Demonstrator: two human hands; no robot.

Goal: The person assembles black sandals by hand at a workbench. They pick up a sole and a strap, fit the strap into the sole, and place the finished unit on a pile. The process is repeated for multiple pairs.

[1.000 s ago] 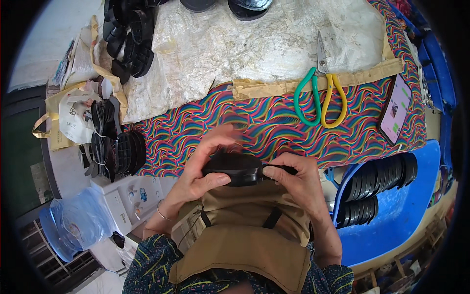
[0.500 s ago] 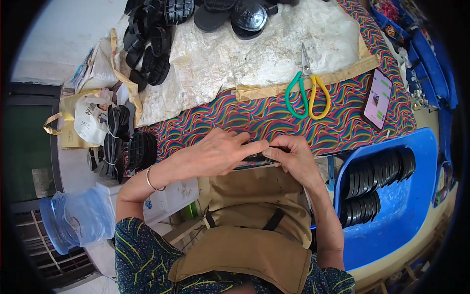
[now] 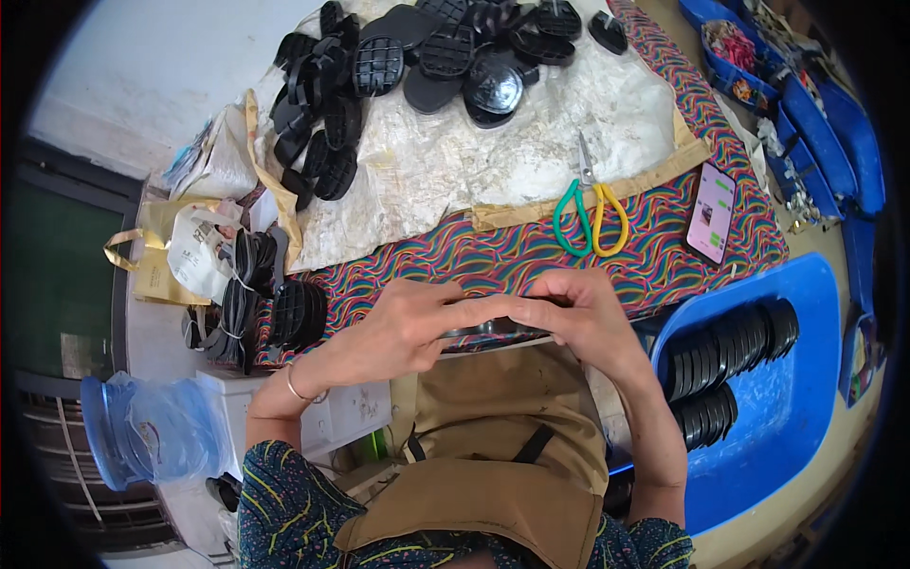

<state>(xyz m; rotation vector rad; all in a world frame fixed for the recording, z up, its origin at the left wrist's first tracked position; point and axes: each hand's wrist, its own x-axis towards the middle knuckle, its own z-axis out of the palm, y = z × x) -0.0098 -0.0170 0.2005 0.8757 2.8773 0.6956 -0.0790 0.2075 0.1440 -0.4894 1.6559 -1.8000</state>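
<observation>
Just above my lap, at the near edge of the patterned cloth, both hands are closed on a shiny black piece. Fingers cover most of it, so its kind cannot be made out. My left hand grips it from the left, forefinger stretched along it toward the right. My right hand pinches its right end, the thumb meeting the left fingertip. Beyond my right hand, scissors with one green and one yellow handle lie across the cloth and a white sheet.
Several black sole-shaped pieces are heaped on the sheet's far side. A phone lies at right. The blue tub beside me holds rows of black pieces. Bundled black strips and a water jug are at left.
The view has shifted, showing more of the heap at the far side. Both hands stay together on the black piece, their fingers slightly rearranged.
</observation>
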